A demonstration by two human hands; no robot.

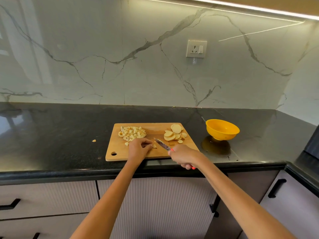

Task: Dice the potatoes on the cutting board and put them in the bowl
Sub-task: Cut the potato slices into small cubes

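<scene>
My right hand grips the red-handled knife, blade angled over the cutting board's front middle. My left hand has its fingers curled, pinching a small potato piece just beside the blade tip. Diced potato is piled at the board's back-left corner, potato slices at the back-right. The board sits at the counter's front edge. Yellow bowl is right of the board, apart from it. One stray scrap lies on the counter left of the board.
</scene>
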